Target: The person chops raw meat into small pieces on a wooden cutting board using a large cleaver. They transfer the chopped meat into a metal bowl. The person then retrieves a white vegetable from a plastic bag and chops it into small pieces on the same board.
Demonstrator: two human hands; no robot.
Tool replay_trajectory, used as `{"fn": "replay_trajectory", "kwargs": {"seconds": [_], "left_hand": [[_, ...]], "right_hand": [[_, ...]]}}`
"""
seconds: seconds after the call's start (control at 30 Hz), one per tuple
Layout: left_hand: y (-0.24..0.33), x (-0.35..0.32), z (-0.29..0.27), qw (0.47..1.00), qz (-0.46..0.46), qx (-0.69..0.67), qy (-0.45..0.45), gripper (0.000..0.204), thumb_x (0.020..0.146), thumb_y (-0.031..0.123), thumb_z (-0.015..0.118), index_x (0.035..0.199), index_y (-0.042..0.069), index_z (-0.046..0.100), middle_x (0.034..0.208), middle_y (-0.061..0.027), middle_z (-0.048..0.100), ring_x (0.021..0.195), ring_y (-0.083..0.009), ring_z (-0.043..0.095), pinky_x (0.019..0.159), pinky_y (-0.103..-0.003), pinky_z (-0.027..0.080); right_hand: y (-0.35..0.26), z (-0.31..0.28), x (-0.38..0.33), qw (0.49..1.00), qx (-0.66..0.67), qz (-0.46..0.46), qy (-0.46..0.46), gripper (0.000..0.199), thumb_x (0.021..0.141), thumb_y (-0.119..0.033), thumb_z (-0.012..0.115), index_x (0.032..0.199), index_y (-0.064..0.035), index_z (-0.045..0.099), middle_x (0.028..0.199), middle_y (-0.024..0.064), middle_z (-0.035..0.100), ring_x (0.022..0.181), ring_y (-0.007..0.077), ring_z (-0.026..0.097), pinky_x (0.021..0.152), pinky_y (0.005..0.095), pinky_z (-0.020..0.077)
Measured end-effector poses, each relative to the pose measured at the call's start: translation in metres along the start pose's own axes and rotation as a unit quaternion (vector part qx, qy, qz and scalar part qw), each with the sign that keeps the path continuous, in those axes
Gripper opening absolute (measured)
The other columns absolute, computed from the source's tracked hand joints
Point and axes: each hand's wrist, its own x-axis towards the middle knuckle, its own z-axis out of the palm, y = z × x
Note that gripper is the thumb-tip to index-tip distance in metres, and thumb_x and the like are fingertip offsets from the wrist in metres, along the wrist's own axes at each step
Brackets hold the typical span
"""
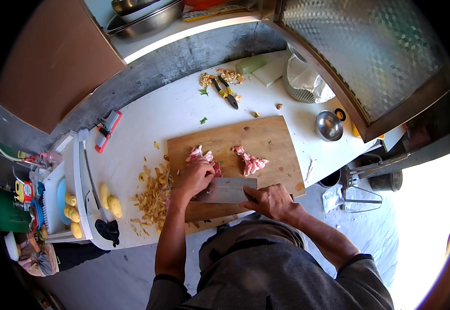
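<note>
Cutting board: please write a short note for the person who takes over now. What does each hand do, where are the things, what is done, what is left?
Left hand presses the meat on the cutting board.
Right hand grips the cleaver, blade flat beside the left hand.
Done: one cut pile lies mid-board.
Left: the piece under the left hand looks uncut.

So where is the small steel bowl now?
The small steel bowl sits on the white table, right of the wooden cutting board, near the table's right edge.
</note>
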Motion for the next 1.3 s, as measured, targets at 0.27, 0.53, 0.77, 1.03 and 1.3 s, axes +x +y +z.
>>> {"fn": "replay_trajectory", "kwargs": {"seconds": [0.27, 0.53, 0.77, 1.03, 1.3], "left_hand": [[0.030, 0.038, 0.012, 0.998, -0.040, -0.049, 0.002, 0.028, 0.086, 0.020, 0.085, 0.106, 0.002, 0.077, 0.098, -0.0146, 0.075, 0.089, -0.0362, 0.070, 0.081, -0.043, 0.056], [0.057, 0.086, 0.089, 0.998, -0.027, 0.008, -0.050, 0.027, 0.084, 0.019, 0.087, 0.100, 0.003, 0.071, 0.097, -0.0200, 0.076, 0.091, -0.0330, 0.075, 0.076, -0.043, 0.057], [0.003, 0.080, 0.091, 0.910, -0.075, -0.406, -0.037, 0.011, 0.095, -0.004, 0.072, 0.105, -0.003, 0.068, 0.097, -0.0042, 0.070, 0.086, -0.0108, 0.064, 0.075, -0.029, 0.053], [0.033, 0.058, 0.058, 0.800, -0.101, -0.591, 0.001, 0.034, 0.104, 0.004, 0.069, 0.135, -0.007, 0.063, 0.120, -0.0108, 0.072, 0.095, -0.0170, 0.069, 0.090, -0.034, 0.058], [0.029, 0.031, 0.035, 0.755, -0.042, -0.653, 0.049, 0.049, 0.099, -0.002, 0.072, 0.145, -0.005, 0.055, 0.110, -0.0058, 0.068, 0.100, -0.0183, 0.070, 0.095, -0.038, 0.060]], "right_hand": [[0.012, 0.001, -0.071, 0.993, 0.095, 0.053, 0.043, 0.054, 0.104, -0.052, 0.065, 0.133, -0.0064, 0.067, 0.095, 0.0152, 0.078, 0.083, 0.0371, 0.076, 0.075, 0.0469, 0.0614], [0.015, -0.005, -0.141, 0.985, 0.079, 0.148, 0.032, 0.045, 0.104, -0.053, 0.066, 0.114, -0.0091, 0.069, 0.079, 0.0093, 0.074, 0.067, 0.0321, 0.073, 0.060, 0.0433, 0.0575], [0.022, 0.007, -0.167, 0.965, 0.115, 0.228, 0.051, 0.047, 0.099, -0.048, 0.075, 0.127, -0.0101, 0.072, 0.073, 0.0118, 0.074, 0.060, 0.0294, 0.072, 0.059, 0.0412, 0.0569], [0.031, 0.016, -0.163, 0.955, 0.152, 0.225, 0.118, 0.052, 0.098, -0.044, 0.079, 0.132, -0.0057, 0.073, 0.070, 0.0144, 0.072, 0.056, 0.0267, 0.070, 0.058, 0.0384, 0.0549], [0.033, 0.007, -0.140, 0.954, 0.175, 0.219, 0.102, 0.056, 0.097, -0.048, 0.078, 0.131, -0.0038, 0.074, 0.076, 0.0172, 0.076, 0.067, 0.0305, 0.076, 0.064, 0.0393, 0.0589]]}}
